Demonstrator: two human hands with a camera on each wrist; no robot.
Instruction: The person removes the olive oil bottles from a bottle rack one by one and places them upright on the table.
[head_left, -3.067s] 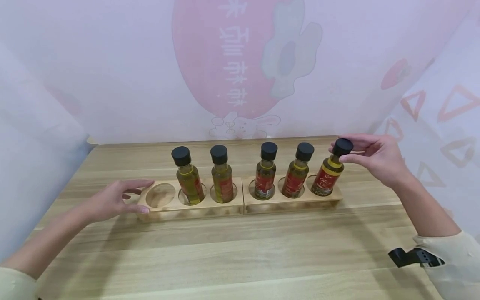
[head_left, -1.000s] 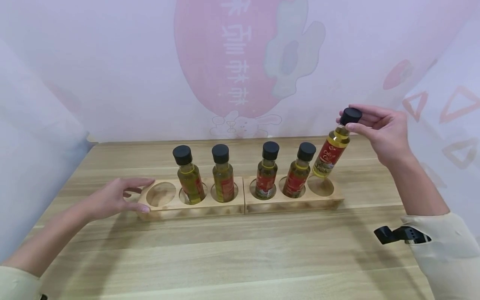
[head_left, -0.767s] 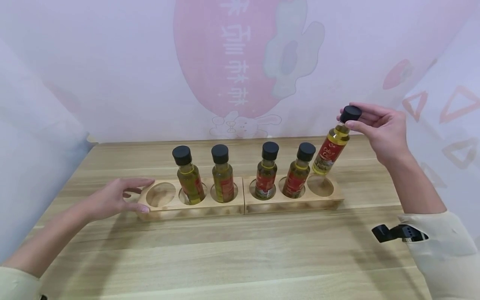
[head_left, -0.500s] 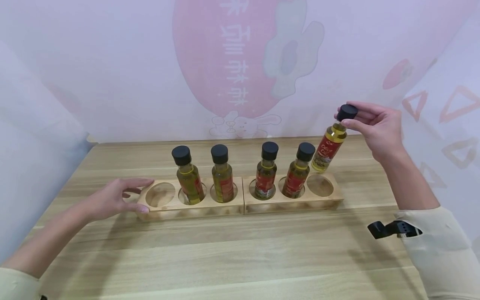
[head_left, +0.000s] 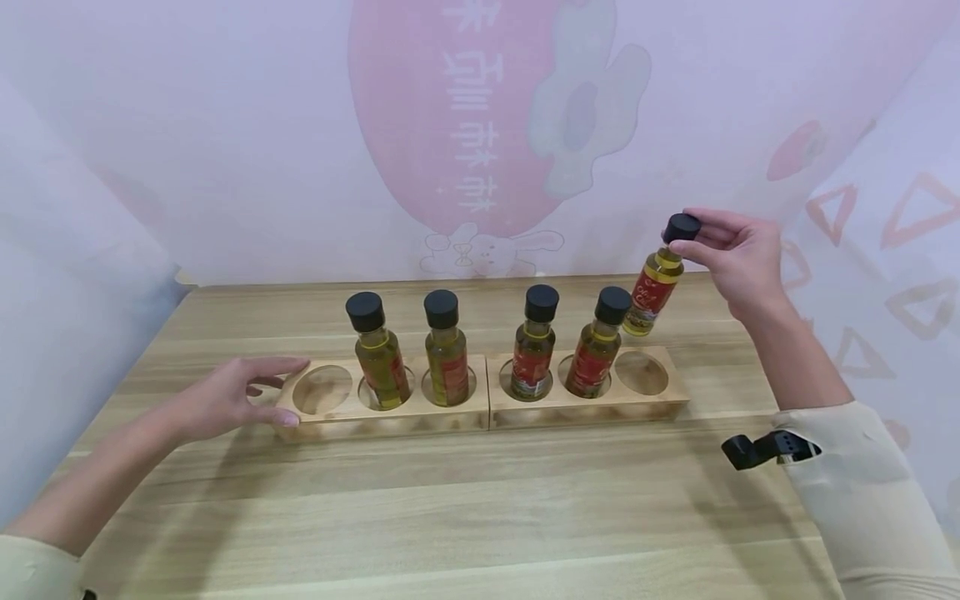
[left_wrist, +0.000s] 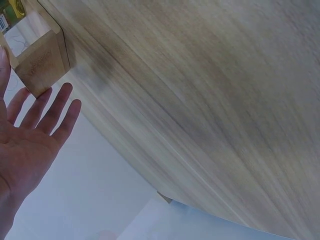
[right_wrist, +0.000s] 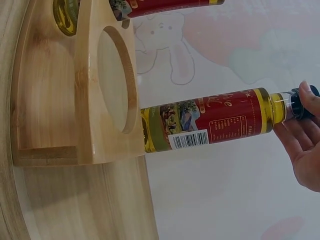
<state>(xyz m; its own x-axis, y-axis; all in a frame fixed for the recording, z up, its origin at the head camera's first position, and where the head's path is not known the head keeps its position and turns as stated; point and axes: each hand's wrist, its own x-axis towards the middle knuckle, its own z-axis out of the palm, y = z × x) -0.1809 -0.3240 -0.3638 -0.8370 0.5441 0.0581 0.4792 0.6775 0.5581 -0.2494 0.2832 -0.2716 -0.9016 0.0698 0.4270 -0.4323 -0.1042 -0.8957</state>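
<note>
The oil bottle (head_left: 651, 295), its barcoded red label (right_wrist: 232, 116) apparently reading "Olive Oil", hangs tilted below the right hand (head_left: 742, 260), which pinches its black cap (head_left: 681, 227). The left hand (head_left: 225, 402), spread wide, touches one end of the wooden rack (head_left: 420, 416); four red-labelled bottles (head_left: 447, 367) stand in it between the hands, and white characters (head_left: 472, 96) mark the wall (head_left: 255, 167) beyond.

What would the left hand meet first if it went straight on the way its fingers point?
Most likely the left end of the wooden rack: the left hand is right at it and seems to touch it, though exact contact is hard to judge.
</note>
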